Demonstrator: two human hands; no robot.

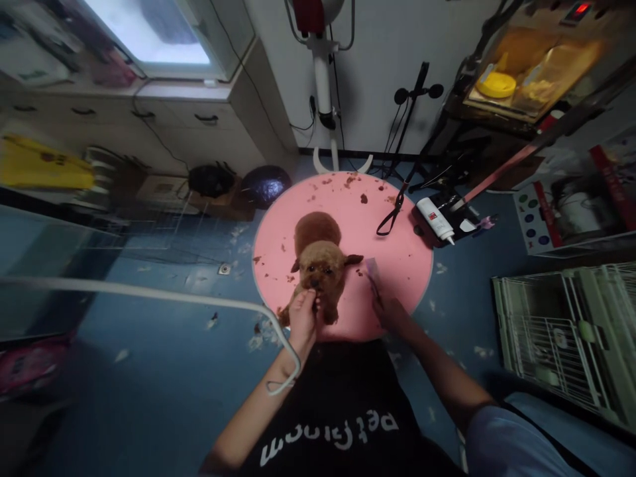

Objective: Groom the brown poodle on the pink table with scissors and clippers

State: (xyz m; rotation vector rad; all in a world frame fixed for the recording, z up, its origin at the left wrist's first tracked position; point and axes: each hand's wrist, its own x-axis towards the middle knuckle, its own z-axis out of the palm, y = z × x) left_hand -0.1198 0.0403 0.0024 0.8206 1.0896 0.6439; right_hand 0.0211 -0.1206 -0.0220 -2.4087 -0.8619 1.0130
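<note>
I see a round pink table (pixel 365 222); a black apron (pixel 358 377), its inverted lettering (pixel 332 434) starting "Pet"; on the table, a brown poodle (pixel 320 258), my left hand (pixel 304 310) pinching its muzzle, my right hand (pixel 388 311) gripping a lilac-headed grooming tool (pixel 372 270).

I see the curly brown dog (pixel 322 260) facing the surface's (pixel 405 271) near edge, a pale purple brush (pixel 372 269) tilted between it and the right edge.
</note>
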